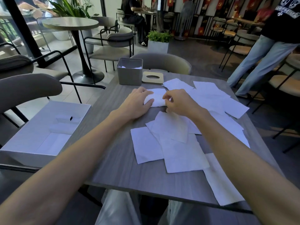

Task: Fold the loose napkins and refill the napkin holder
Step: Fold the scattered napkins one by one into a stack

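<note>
A white napkin [157,97], partly folded, lies on the grey wooden table [123,166] between my hands. My left hand [138,104] rests flat on its left end, fingers pressing it down. My right hand [177,101] pinches its right edge with thumb and fingertips. Several loose flat napkins [177,148] are spread over the table's right half, some overlapping. The grey square napkin holder [129,73] stands at the table's far edge with folded napkins inside. Its wooden lid [152,77], with an oval hole, lies beside it on the right.
A large white open box [47,127] sits at the table's left edge. A grey chair [164,62] stands behind the table, another at my left. A person in jeans [266,57] stands at the right. One napkin [222,181] overhangs the table's near right edge.
</note>
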`<state>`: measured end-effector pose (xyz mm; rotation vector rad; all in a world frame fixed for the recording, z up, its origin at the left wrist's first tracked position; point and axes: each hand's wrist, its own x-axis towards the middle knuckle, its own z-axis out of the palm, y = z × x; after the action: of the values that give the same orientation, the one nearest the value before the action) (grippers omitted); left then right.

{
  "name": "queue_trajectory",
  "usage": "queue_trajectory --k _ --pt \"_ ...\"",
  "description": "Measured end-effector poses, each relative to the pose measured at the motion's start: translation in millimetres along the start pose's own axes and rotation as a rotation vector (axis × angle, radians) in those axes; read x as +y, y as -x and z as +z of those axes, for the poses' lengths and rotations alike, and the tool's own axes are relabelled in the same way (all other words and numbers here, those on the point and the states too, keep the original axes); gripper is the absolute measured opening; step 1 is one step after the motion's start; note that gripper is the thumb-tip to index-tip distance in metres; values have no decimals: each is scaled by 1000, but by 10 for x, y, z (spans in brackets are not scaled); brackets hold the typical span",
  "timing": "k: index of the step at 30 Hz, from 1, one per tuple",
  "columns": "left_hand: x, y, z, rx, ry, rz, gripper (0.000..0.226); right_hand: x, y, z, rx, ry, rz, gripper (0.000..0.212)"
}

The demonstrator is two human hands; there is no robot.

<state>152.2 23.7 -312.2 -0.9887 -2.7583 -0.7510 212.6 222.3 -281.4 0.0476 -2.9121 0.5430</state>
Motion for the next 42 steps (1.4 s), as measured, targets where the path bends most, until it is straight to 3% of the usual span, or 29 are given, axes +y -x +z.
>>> queue_trajectory --k 4,12,22,27,33,36,42 --pt "254 96 20 -71 134 8 34 61 104 -140 -136 112 55 25" --pt "389 224 128 -157 21 81 29 147 292 -195 -247 150 107 29" --pt "334 260 119 -152 173 -5 37 143 394 -213 -184 78 80 15" --pt "360 246 90 -161 271 -67 51 132 383 -258 -109 -108 52 8" --pt "304 221 35 -108 719 -209 23 68 348 -298 -61 -250 -23 10" --pt "289 233 -13 -128 911 -252 24 32 304 -286 -73 -274 -58 15" --pt "276 193 2 48 860 -311 16 -42 205 -208 -57 -306 -76 14"
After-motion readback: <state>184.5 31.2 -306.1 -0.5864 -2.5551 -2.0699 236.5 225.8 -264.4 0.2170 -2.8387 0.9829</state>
